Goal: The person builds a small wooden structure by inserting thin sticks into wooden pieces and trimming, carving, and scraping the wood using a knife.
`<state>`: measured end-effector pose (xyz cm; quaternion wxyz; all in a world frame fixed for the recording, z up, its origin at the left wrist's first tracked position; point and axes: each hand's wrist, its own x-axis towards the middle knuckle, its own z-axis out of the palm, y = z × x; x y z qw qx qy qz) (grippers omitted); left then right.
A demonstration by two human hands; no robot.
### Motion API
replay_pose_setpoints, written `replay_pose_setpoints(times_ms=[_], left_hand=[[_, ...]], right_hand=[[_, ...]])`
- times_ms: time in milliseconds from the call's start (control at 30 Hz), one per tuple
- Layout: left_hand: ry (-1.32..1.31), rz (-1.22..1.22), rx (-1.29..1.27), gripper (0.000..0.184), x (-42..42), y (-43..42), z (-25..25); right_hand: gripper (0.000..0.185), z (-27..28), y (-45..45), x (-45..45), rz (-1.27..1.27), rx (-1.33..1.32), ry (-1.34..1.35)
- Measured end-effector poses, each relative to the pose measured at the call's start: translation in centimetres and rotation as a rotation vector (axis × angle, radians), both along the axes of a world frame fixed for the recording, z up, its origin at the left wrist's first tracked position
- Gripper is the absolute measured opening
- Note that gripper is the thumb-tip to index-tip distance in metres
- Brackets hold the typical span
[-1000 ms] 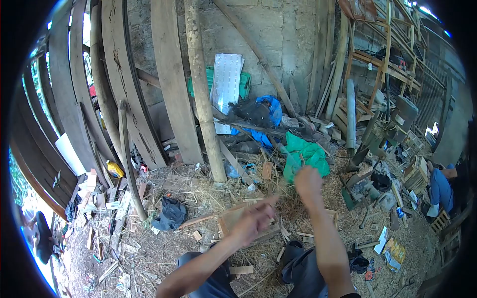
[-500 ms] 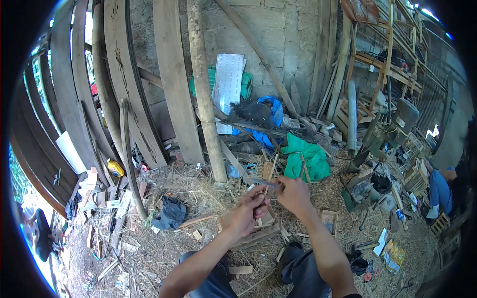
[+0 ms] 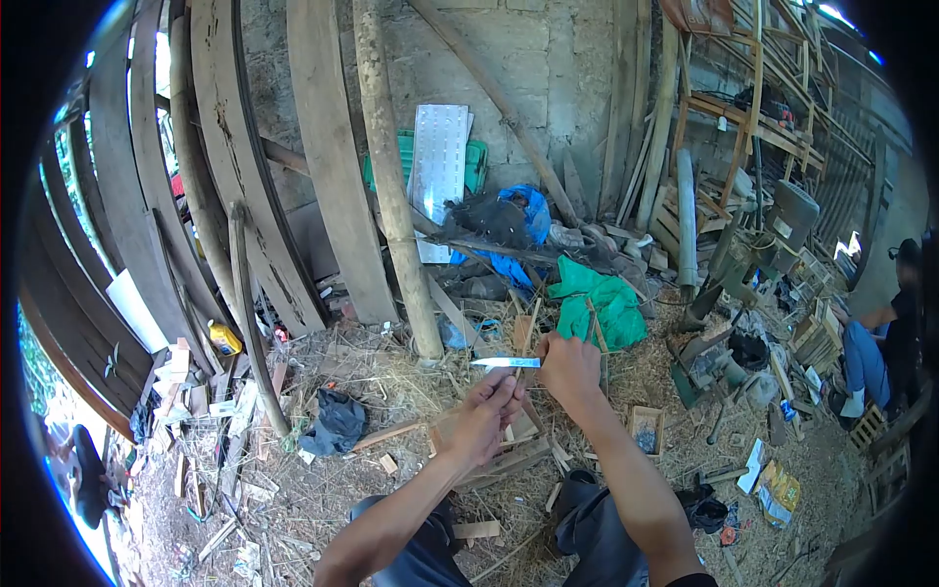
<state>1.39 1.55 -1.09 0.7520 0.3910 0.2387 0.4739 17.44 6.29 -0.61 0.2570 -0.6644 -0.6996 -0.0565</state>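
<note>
My right hand [image 3: 570, 372] is closed around the handle of a knife [image 3: 505, 362]; its bright blade points left, over the fingertips of my other hand. The handle is hidden in the fist. Just below and to the left, my left hand [image 3: 489, 416] is closed, fingers curled and thumb up, pinching a thin wooden stick [image 3: 518, 374]. Only a short bit of that stick shows, close to the blade; I cannot tell whether they touch. Beneath both hands lies a wooden box-like block [image 3: 509, 460] on the shaving-covered ground.
A green sack [image 3: 599, 308] lies ahead, beside blue plastic. A wooden pole [image 3: 396, 186] and planks lean on the wall. Left lies a black plastic bag [image 3: 337, 423]; right, a small wooden tray [image 3: 646, 428] and a yellow packet [image 3: 778, 494]. Another person [image 3: 871, 357] sits at far right.
The knife blade has turned flatter and its broad side now catches the light. My right hand has shifted slightly left and down. The person at the right shows more in view.
</note>
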Motion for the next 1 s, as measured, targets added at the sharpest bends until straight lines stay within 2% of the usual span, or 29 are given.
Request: replay_pose_setpoints(times_ms=[67, 133, 167, 233, 300, 333, 400, 467, 533, 600, 667, 733, 767, 833, 1000], left_hand=[[0.013, 0.024, -0.009, 0.034, 0.0, 0.0, 0.1], [0.025, 0.052, -0.020, 0.035, 0.0, 0.1, 0.2], [0.053, 0.048, -0.011, 0.034, 0.0, 0.3, 0.1], [0.080, 0.045, -0.002, 0.033, -0.1, -0.3, 0.3], [0.317, 0.068, -0.001, 0.033, -0.2, -1.9, 1.3], [0.329, 0.073, 0.006, 0.033, -0.6, -2.2, 1.3], [0.118, -0.084, -0.026, 0.034, -1.5, -2.6, 1.2], [0.086, -0.090, -0.146, 0.037, -2.2, -1.7, 1.0], [-0.062, -0.108, -0.151, 0.040, -2.8, -0.6, 0.7], [-0.097, -0.095, -0.199, 0.044, -2.9, -0.6, 1.4], [-0.148, -0.075, -0.217, 0.044, -2.6, -0.5, 1.9], [-0.161, -0.082, -0.228, 0.044, -2.3, -0.3, 1.6], [-0.174, -0.086, -0.244, 0.044, -2.1, -0.3, 1.4], [-0.145, -0.101, -0.224, 0.043, -1.7, -0.9, 2.1], [-0.067, -0.151, -0.150, 0.043, -1.9, -1.1, 1.7]], right_hand=[[0.018, -0.6, 0.6, 0.6, -0.015, -0.001, -0.025], [0.007, -0.4, 1.2, 1.1, -0.104, 0.035, 0.055], [0.007, -0.4, 1.3, 1.2, -0.103, 0.034, 0.056], [0.019, 0.3, 1.2, 1.3, -0.143, -0.078, 0.023], [0.020, -2.7, 3.7, 6.0, -0.397, -0.105, 0.187], [0.022, -2.3, 3.2, 8.2, -0.448, -0.145, 0.190], [0.024, -2.4, 2.7, 9.5, -0.493, -0.189, 0.207], [0.029, -2.7, 1.8, 10.5, -0.563, -0.195, 0.208], [0.026, -2.3, 2.3, 9.9, -0.546, -0.181, 0.232], [0.021, -0.6, 1.2, 7.3, -0.225, -0.095, 0.360], [0.015, 0.4, -0.3, 4.2, 0.047, 0.058, 0.366], [0.011, 2.4, -2.3, 1.0, 0.170, -0.014, 0.321], [0.011, 2.1, -2.4, 0.1, 0.165, -0.015, 0.324], [0.009, 1.3, -2.7, -1.0, 0.296, -0.010, 0.136], [0.014, 2.4, -3.1, -1.4, 0.161, -0.011, 0.004]])
